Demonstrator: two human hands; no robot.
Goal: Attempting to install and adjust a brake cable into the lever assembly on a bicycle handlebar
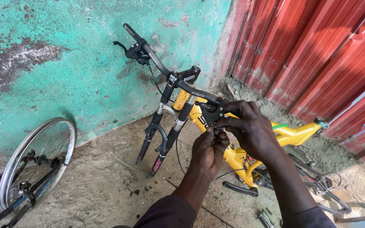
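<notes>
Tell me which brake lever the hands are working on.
The near brake lever, under the right hand and left hand; the far brake lever near the turquoise wall sits untouched.

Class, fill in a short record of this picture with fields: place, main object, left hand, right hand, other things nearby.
place: bare ground by a turquoise wall and a red corrugated wall
main object: yellow bicycle frame, front fork without a wheel, black handlebar
left hand: left hand pinches something small at the brake lever
right hand: right hand grips the handlebar end by that lever
other things nearby: loose wheel at left, crank
</notes>
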